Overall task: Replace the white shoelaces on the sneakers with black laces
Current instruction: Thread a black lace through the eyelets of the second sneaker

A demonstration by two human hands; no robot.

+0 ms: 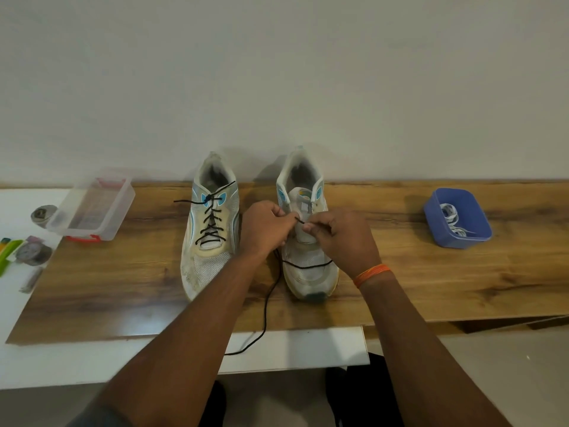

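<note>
Head view puts me over a wooden board (431, 288) with two sneakers standing side by side, toes toward me. I read the left sneaker (211, 229) as finished: a black lace criss-crosses its eyelets, with both ends poking out near the collar. The white laces (452, 220) lie in a blue tub (437, 217) well off to the right, so that part of the job looks done for both shoes.

I am on the right sneaker (308, 241), early in the threading. Its black lace (268, 303) makes one bar across the lowest eyelets, and the long free end trails off the board's near edge onto the white table (46, 365). My left hand (264, 228) is curled at the shoe's left eyelet row; it seems to be pinching the eyelet edge or the lace there, though the fingers hide which, so I won't swear to it. My right hand (341, 238) pinches the lace tip between thumb and forefinger, just above the tongue, with the other fingers folded in.

Next, I judge, the tip has to go through the next eyelet up, then the slack must be pulled through evenly. It needs a steady aim and the eyelet flap held open.

A clear plastic box (92, 208) sits at the board's left end.
</note>
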